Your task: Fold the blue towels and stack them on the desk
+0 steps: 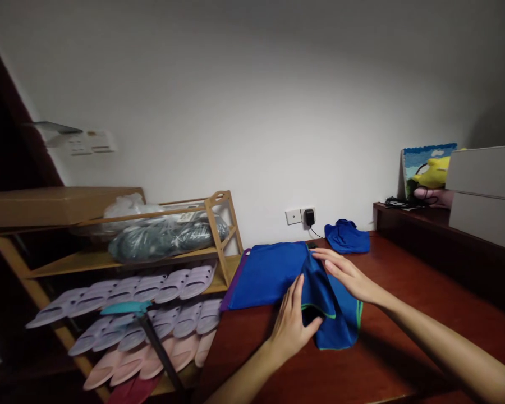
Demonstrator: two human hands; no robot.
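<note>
Green-edged blue cloth half-gathered between two hands

At far left, a cardboard box [25, 206] tops a wooden shoe rack [217, 238], with plastic-wrapped grey bundles [164, 240] beneath and rows of lavender slippers [145, 287] and pink slippers [151, 359] lower down. Right of it, on the reddish-brown table [252, 348], a blue cloth [263, 275] lies flat and smooth over a purple cloth [230, 290]; that part looks finished.

The left hand [289, 322] comes next, its fingers against the green-edged cloth [320, 286], the thumb parted from them near the cloth's open fold. The cloth stands at the flat one's right edge, peaked above and spread on the table below; by its loose, uneven edges, it seems only partly arranged, with flattening still undone. The right hand [351, 276] touches its peak with extended fingertips; whether they pinch it, I cannot tell.

Beyond, against the wall, a crumpled blue fabric item [347, 238] sits untouched.
</note>
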